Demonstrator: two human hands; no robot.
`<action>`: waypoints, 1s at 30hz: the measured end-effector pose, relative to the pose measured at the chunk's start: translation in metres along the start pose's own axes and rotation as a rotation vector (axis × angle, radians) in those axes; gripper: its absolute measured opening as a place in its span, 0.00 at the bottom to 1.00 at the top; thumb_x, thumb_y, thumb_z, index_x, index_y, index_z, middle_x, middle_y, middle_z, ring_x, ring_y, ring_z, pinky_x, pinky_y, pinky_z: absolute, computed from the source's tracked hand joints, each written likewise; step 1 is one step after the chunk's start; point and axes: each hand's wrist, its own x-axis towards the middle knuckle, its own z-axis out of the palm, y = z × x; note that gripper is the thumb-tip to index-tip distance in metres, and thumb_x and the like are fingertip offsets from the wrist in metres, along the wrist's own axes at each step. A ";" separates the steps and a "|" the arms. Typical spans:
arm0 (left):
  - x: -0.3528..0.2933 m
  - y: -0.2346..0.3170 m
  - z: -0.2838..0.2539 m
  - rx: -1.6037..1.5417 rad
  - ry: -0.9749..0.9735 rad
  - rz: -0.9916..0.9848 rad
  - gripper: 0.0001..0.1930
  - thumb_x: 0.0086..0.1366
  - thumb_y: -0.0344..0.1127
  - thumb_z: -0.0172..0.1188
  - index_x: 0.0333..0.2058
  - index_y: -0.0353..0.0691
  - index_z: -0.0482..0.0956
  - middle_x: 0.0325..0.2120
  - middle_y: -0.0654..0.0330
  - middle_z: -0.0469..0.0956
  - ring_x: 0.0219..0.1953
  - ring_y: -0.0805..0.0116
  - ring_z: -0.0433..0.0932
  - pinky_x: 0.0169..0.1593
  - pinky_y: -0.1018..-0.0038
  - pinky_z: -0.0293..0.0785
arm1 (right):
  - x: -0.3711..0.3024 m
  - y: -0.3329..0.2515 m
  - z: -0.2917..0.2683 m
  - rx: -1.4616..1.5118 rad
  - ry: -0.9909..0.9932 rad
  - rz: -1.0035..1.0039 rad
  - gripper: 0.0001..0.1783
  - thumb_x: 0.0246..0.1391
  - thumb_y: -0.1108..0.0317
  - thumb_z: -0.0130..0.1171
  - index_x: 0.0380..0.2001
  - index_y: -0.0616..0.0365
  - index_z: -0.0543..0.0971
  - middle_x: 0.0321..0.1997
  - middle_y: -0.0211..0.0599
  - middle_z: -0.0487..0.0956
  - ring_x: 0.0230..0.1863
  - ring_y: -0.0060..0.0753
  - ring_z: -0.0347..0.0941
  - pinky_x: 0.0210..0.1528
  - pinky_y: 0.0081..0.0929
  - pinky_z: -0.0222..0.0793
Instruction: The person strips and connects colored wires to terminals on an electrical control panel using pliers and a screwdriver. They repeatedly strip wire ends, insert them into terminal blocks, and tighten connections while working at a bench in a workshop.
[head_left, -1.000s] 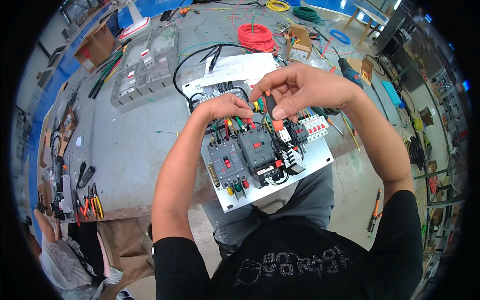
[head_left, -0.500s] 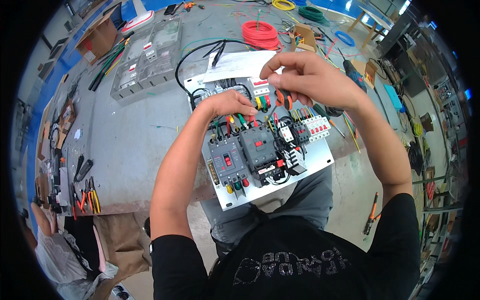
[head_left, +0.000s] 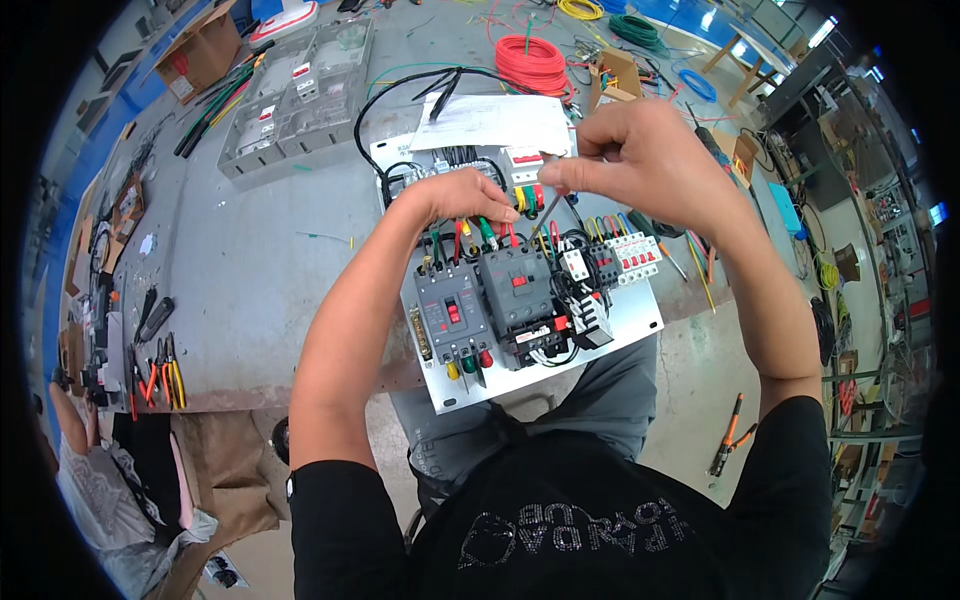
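Closed around a screwdriver, my right hand is raised over the far side of a white mounting plate. The screwdriver's shaft slants down toward the far terminals of a dark grey contactor; its handle is mostly covered by my fingers. My left hand pinches a red-sleeved wire at the same terminals. Left of the contactor sits a moulded-case circuit breaker with a red switch. Small breakers stand at the plate's right. The plate overhangs the bench edge above my lap.
A paper sheet lies at the plate's far edge. Beyond are a red wire coil and a grey transparent-lidded enclosure. Pliers rest at the left bench edge; orange-handled cutters lie on the floor. Another person sits far left.
My right hand has turned and shifted slightly right, and its fingers now cover the screwdriver's orange handle. My left hand stays at the wire. The whole view has shifted slightly.
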 end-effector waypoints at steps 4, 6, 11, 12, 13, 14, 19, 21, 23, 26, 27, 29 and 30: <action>0.000 0.001 0.000 0.020 0.009 -0.018 0.13 0.70 0.43 0.72 0.42 0.39 0.92 0.33 0.63 0.89 0.37 0.76 0.85 0.47 0.75 0.79 | 0.005 0.000 0.005 0.477 -0.099 0.081 0.24 0.62 0.50 0.71 0.48 0.60 0.85 0.23 0.31 0.77 0.21 0.21 0.72 0.26 0.27 0.66; 0.001 0.002 0.001 0.023 0.011 -0.028 0.13 0.70 0.43 0.72 0.42 0.39 0.92 0.33 0.63 0.89 0.37 0.76 0.85 0.47 0.75 0.79 | 0.008 0.003 0.005 0.671 -0.222 0.133 0.22 0.64 0.52 0.69 0.51 0.58 0.85 0.23 0.27 0.77 0.21 0.17 0.71 0.24 0.23 0.65; 0.000 0.001 -0.001 0.006 0.012 -0.027 0.13 0.69 0.43 0.72 0.42 0.38 0.92 0.32 0.63 0.89 0.37 0.76 0.84 0.47 0.75 0.79 | 0.009 0.014 0.003 0.812 -0.473 0.058 0.22 0.65 0.56 0.69 0.55 0.58 0.84 0.25 0.20 0.76 0.21 0.09 0.69 0.20 0.16 0.60; 0.000 -0.001 -0.001 0.007 0.014 -0.020 0.13 0.69 0.43 0.73 0.42 0.38 0.92 0.33 0.63 0.89 0.37 0.76 0.84 0.48 0.75 0.79 | 0.007 0.019 0.003 0.906 -0.523 0.015 0.24 0.61 0.58 0.74 0.54 0.62 0.84 0.27 0.20 0.77 0.24 0.10 0.69 0.25 0.15 0.63; 0.000 -0.002 -0.001 0.008 0.016 -0.013 0.13 0.69 0.43 0.73 0.42 0.38 0.92 0.33 0.63 0.89 0.37 0.75 0.84 0.48 0.75 0.79 | 0.007 0.024 0.005 0.912 -0.493 -0.025 0.25 0.59 0.58 0.76 0.53 0.63 0.84 0.28 0.21 0.78 0.25 0.10 0.70 0.26 0.15 0.64; 0.000 -0.003 0.000 0.006 0.016 -0.005 0.13 0.69 0.43 0.73 0.42 0.38 0.92 0.33 0.63 0.89 0.37 0.75 0.85 0.48 0.75 0.79 | 0.007 0.027 0.009 0.919 -0.466 -0.063 0.26 0.57 0.59 0.78 0.52 0.63 0.84 0.28 0.21 0.78 0.27 0.11 0.71 0.28 0.16 0.65; 0.000 0.000 0.002 0.003 0.017 0.005 0.13 0.69 0.42 0.72 0.42 0.37 0.92 0.33 0.62 0.89 0.37 0.75 0.85 0.48 0.75 0.79 | 0.003 0.021 0.011 0.450 -0.088 -0.225 0.26 0.56 0.60 0.78 0.55 0.58 0.84 0.26 0.26 0.77 0.28 0.16 0.72 0.31 0.22 0.66; -0.001 -0.002 0.001 0.001 0.017 0.014 0.13 0.69 0.42 0.72 0.42 0.37 0.92 0.33 0.62 0.89 0.37 0.75 0.85 0.48 0.75 0.79 | 0.002 0.008 0.014 0.317 0.024 -0.177 0.22 0.61 0.59 0.74 0.55 0.56 0.84 0.22 0.27 0.75 0.25 0.17 0.72 0.28 0.24 0.64; 0.000 -0.007 0.000 -0.028 0.004 0.016 0.14 0.69 0.43 0.72 0.43 0.38 0.92 0.34 0.62 0.90 0.37 0.75 0.85 0.48 0.75 0.79 | -0.001 -0.012 0.014 0.396 0.022 0.022 0.18 0.65 0.59 0.70 0.53 0.57 0.84 0.20 0.28 0.74 0.24 0.18 0.72 0.28 0.25 0.64; 0.003 -0.009 -0.001 -0.020 0.004 0.023 0.14 0.69 0.43 0.72 0.44 0.38 0.92 0.34 0.62 0.90 0.38 0.75 0.85 0.48 0.75 0.79 | 0.007 -0.005 0.011 0.598 -0.137 0.071 0.22 0.69 0.59 0.65 0.60 0.57 0.81 0.21 0.22 0.74 0.24 0.14 0.72 0.27 0.24 0.65; 0.003 -0.008 -0.001 -0.006 0.007 0.018 0.14 0.69 0.42 0.72 0.44 0.38 0.92 0.34 0.62 0.90 0.38 0.75 0.85 0.48 0.75 0.79 | 0.010 0.000 0.008 0.661 -0.209 0.099 0.23 0.69 0.59 0.65 0.63 0.56 0.80 0.21 0.21 0.74 0.24 0.13 0.72 0.27 0.23 0.65; 0.003 -0.006 0.000 0.019 0.015 0.006 0.14 0.69 0.42 0.72 0.44 0.38 0.92 0.34 0.62 0.90 0.38 0.75 0.85 0.48 0.74 0.79 | 0.010 0.017 0.004 0.770 -0.319 0.021 0.26 0.65 0.61 0.69 0.64 0.54 0.81 0.25 0.23 0.77 0.26 0.12 0.73 0.31 0.20 0.66; 0.003 -0.005 -0.001 0.013 0.015 0.008 0.14 0.69 0.42 0.72 0.45 0.38 0.92 0.34 0.62 0.90 0.38 0.75 0.85 0.48 0.74 0.79 | 0.009 0.024 0.003 0.823 -0.375 -0.018 0.27 0.63 0.61 0.71 0.64 0.53 0.81 0.27 0.24 0.78 0.27 0.12 0.73 0.33 0.18 0.67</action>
